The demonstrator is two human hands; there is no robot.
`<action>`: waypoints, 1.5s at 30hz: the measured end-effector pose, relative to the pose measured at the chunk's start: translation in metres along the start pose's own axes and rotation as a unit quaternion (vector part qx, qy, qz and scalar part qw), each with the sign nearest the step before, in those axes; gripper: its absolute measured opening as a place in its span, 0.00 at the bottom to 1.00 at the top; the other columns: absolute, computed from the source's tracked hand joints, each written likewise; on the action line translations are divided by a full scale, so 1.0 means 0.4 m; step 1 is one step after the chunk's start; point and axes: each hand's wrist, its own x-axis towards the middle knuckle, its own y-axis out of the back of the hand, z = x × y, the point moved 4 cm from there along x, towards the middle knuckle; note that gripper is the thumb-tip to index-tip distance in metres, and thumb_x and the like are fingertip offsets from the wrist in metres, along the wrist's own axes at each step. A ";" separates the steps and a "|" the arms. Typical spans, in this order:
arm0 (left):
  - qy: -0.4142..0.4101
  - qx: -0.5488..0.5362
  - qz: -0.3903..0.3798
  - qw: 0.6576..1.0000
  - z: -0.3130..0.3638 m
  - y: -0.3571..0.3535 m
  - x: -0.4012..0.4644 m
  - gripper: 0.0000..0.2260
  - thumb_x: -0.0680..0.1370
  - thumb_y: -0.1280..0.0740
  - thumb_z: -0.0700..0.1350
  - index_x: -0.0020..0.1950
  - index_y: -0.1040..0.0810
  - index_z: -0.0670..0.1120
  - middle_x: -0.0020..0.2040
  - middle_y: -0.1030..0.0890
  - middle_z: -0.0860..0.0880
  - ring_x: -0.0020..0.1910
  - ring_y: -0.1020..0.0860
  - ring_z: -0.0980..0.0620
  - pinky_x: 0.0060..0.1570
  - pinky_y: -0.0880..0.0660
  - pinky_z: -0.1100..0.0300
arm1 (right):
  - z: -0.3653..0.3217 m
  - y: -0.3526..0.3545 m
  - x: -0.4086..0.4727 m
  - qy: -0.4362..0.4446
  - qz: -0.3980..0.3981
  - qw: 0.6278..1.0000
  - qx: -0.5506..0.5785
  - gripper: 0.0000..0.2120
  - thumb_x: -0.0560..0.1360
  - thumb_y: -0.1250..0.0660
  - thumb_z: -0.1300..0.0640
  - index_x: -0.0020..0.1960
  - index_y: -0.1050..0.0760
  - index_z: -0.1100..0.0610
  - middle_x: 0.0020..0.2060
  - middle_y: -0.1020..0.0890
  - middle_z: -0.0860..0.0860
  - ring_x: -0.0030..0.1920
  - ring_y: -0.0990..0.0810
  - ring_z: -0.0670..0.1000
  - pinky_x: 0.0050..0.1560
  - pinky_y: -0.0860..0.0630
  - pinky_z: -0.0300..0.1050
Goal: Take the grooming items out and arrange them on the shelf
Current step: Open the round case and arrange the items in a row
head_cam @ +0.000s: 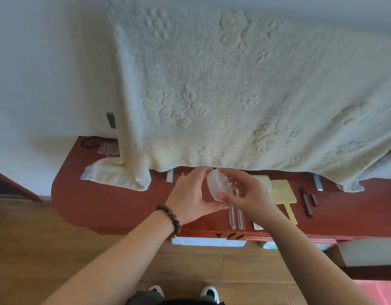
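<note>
Both my hands hold a round translucent plastic container (218,183) above the red wooden shelf (97,194). My left hand (190,194) grips its left side with thumb under and fingers over the top. My right hand (247,194) grips its right side, fingers curled round the rim. On the shelf below lie two clear slim tubes (235,216), a yellow hand mirror (283,194) with its handle toward me, a dark pencil (305,201) and a short dark cap (315,200). The container's contents cannot be made out.
A cream embossed towel (234,95) hangs over the shelf's back and drapes onto its left part. A clear plastic bag (108,148) and a dark cord (91,142) lie at the far left corner. Metal brackets (170,175) stand under the towel. Wooden floor lies below.
</note>
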 end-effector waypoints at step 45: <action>0.189 0.294 -0.091 0.933 -0.203 -0.120 -0.075 0.47 0.70 0.38 0.71 0.77 0.60 0.54 0.79 0.51 0.47 0.78 0.55 0.48 0.74 0.48 0.46 | 0.276 -0.032 0.307 -0.248 -0.153 0.949 0.121 0.21 0.78 0.37 0.46 0.63 0.27 0.60 0.59 0.23 0.59 0.56 0.20 0.56 0.48 0.18 0.46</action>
